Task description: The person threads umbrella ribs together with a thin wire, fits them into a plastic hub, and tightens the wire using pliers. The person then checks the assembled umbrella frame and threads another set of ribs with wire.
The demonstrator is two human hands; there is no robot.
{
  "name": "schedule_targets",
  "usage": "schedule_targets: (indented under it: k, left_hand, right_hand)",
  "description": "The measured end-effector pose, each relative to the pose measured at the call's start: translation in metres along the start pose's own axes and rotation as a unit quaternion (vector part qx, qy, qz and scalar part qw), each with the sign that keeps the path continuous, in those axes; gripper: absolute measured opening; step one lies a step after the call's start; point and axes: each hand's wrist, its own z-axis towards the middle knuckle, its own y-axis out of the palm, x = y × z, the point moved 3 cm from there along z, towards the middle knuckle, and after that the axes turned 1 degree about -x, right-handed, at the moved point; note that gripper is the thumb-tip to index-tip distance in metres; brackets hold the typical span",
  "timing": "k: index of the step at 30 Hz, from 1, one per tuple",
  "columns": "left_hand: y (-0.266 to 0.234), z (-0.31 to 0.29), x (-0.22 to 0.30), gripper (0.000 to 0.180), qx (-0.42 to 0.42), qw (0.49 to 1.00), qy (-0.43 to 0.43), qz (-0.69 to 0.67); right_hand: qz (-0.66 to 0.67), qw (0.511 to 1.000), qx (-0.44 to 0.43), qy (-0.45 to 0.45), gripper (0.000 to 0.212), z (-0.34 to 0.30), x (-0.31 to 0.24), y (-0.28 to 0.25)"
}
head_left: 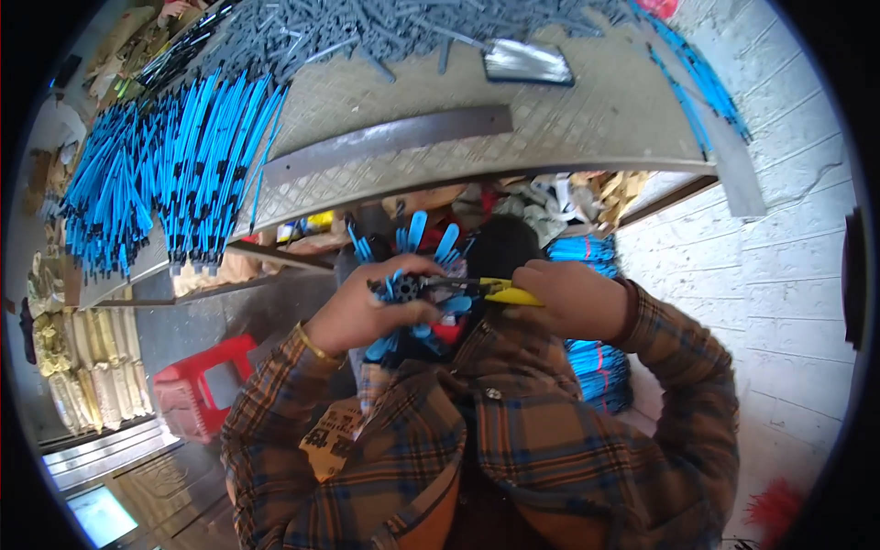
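While left fingers (411, 264) clasp blue bundle (403, 289), right fingers (535, 277) pliers (510, 295); patterned tabletop (596, 128), white wall (770, 302)

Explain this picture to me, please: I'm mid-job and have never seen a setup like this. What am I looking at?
No machine here: these are a person's own bare hands. The single picture comes from a wide fisheye camera worn on the head, looking down, so straight edges bend and picture left is the person's left.

The left hand grips a cluster of blue and black pieces; the right hand holds a yellow-handled tool, its dark end close to that cluster.

Beyond them, on the table, are blue-and-black sticks at left, a heap of grey pieces at the far side, a flat metal strip and a shiny rectangular object I can't identify.
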Motion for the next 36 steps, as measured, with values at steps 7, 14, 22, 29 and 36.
schedule_targets:
  k: [7, 14, 22, 29, 36]
  left_hand:
    - [-0.021, -0.017, -0.012, 0.042, 0.009, 0.997, 0.076, 0.005]
    - [-0.028, -0.031, -0.002, 0.034, 0.054, 0.984, 0.149, 0.075]
    - [-0.059, -0.029, 0.065, 0.036, 0.018, 0.939, 0.342, -0.032]
    - [-0.146, -0.079, 0.089, 0.031, 0.36, 0.828, 0.399, -0.162]
    - [-0.28, -0.137, -0.017, 0.07, 0.508, 0.845, 0.168, -0.019]
  right_hand:
    - [0.025, 0.961, 0.233, 0.146, 0.026, -0.045, 0.086, -0.073]
    - [-0.355, 0.876, 0.284, 0.163, 0.034, -0.033, 0.174, -0.123]
    - [0.324, 0.939, -0.11, -0.039, 0.041, 0.106, -0.001, 0.022]
    - [0.346, 0.915, -0.003, -0.208, 0.033, 0.148, -0.046, 0.029]
    - [0.586, 0.796, -0.054, -0.145, 0.034, 0.279, -0.126, -0.014]
